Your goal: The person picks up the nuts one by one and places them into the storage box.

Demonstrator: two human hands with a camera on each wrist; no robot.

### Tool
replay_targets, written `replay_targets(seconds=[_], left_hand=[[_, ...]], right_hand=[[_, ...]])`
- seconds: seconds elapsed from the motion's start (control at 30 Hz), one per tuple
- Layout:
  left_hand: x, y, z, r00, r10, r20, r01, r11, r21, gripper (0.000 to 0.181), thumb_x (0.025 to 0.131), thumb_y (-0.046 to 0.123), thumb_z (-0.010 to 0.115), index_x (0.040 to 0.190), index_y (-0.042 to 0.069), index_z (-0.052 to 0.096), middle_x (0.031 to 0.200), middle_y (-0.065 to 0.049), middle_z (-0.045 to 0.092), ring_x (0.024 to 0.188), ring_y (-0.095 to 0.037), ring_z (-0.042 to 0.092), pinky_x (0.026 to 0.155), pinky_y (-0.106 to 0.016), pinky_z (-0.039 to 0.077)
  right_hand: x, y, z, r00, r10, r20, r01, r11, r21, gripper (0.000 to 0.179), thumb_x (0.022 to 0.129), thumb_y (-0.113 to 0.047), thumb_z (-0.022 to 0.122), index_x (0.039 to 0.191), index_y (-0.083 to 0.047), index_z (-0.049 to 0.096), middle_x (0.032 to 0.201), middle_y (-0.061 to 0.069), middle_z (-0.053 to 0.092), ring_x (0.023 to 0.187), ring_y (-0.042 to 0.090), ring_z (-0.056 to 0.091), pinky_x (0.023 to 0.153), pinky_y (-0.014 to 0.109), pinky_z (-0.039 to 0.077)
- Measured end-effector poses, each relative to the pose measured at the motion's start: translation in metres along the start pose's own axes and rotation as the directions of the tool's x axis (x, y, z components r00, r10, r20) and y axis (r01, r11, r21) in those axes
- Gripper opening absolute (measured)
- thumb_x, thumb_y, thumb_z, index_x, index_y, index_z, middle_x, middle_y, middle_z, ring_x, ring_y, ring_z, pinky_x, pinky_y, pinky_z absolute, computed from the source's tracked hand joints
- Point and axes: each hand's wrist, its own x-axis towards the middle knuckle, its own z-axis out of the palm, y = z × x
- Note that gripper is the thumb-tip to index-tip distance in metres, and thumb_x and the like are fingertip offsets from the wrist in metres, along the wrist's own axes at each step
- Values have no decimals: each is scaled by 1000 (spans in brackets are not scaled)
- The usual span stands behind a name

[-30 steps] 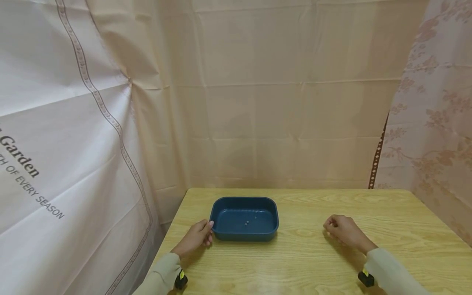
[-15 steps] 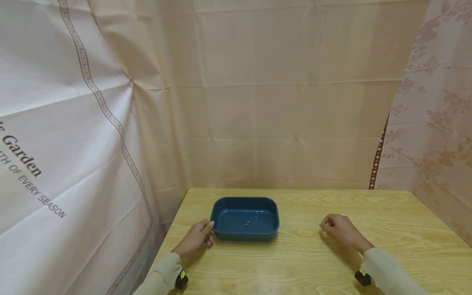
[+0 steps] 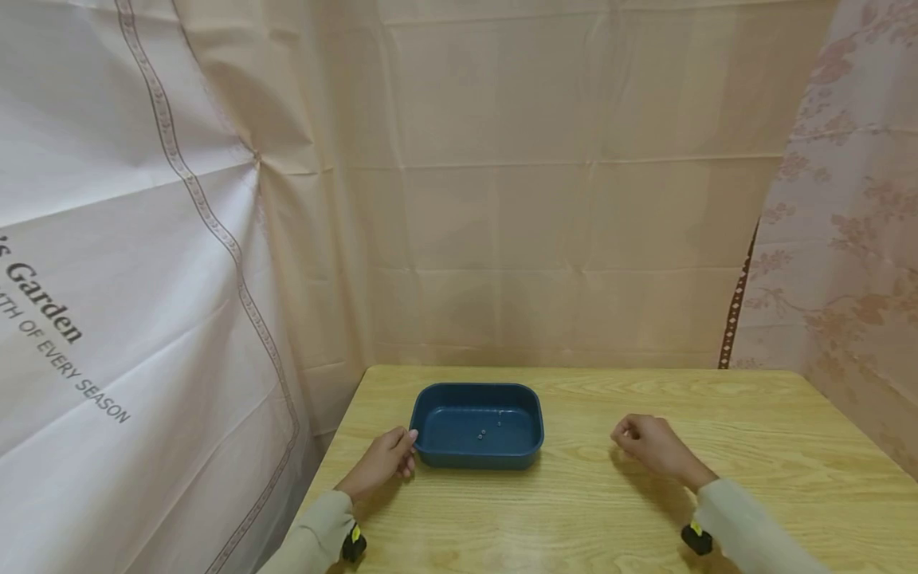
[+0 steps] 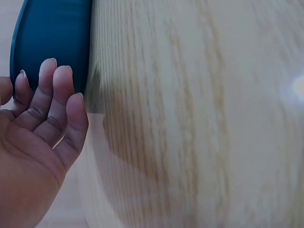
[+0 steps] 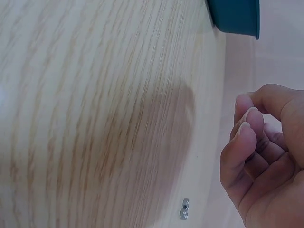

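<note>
A dark blue rectangular bin (image 3: 476,460) stands on the wooden table, with several tiny metal pieces (image 3: 481,435) inside. My left hand (image 3: 380,462) pinches its left rim, the thumb over the edge; in the left wrist view the other fingers (image 4: 61,85) lie against the bin's outer wall. To the right of the bin and apart from it, my right hand (image 3: 656,448) hangs over the table with its fingers curled. Its thumb and forefinger come together at the tips; anything between them is hidden. Two small metal nuts (image 5: 184,209) lie on the table near this hand in the right wrist view.
The light wooden table (image 3: 574,510) carries the bin near its back left part. Beige cloth (image 3: 538,199) hangs behind the table, with a printed white cloth (image 3: 143,279) at the left and a flowered one (image 3: 853,239) at the right.
My right hand has moved slowly left, closer to the bin, its fingers still curled. The left hand and the bin hold their places on the table.
</note>
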Motion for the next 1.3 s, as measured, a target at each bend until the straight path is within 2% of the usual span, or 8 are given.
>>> replay_targets(seconds=[0.23, 0.7, 1.03, 1.3], left_hand=[[-1, 3, 1, 1000, 9, -8, -9, 1000, 13, 40, 114, 29, 40, 100, -5, 55, 82, -13, 63, 69, -19, 60, 64, -31, 56], [-2, 0, 1, 1000, 11, -14, -11, 1000, 17, 42, 114, 32, 40, 100, -4, 55, 82, -12, 63, 68, -20, 60, 62, -30, 54], [-1, -2, 2, 1000, 17, -13, -17, 999, 30, 42, 114, 32, 40, 100, -5, 56, 81, -12, 63, 67, -19, 60, 61, -30, 54], [-1, 2, 4, 999, 4, -32, -3, 1000, 13, 41, 114, 31, 41, 100, -5, 56, 81, -15, 64, 67, -21, 60, 60, -32, 54]], right_hand=[[2, -10, 1, 999, -47, 15, 47, 999, -2, 22, 106, -19, 60, 106, 2, 66, 79, 6, 66, 59, 21, 57, 46, 30, 47], [6, -21, 7, 997, -69, 42, 68, 998, 13, 23, 108, -18, 57, 109, 3, 65, 78, 6, 67, 52, 12, 50, 43, 27, 43], [8, -28, 15, 994, -98, 37, 98, 995, 19, 18, 106, -17, 61, 108, 0, 66, 82, 6, 67, 69, 25, 65, 51, 28, 46], [13, -32, 18, 995, -85, 56, 83, 996, 35, 19, 107, -17, 58, 109, 1, 65, 79, 8, 66, 63, 25, 61, 47, 28, 44]])
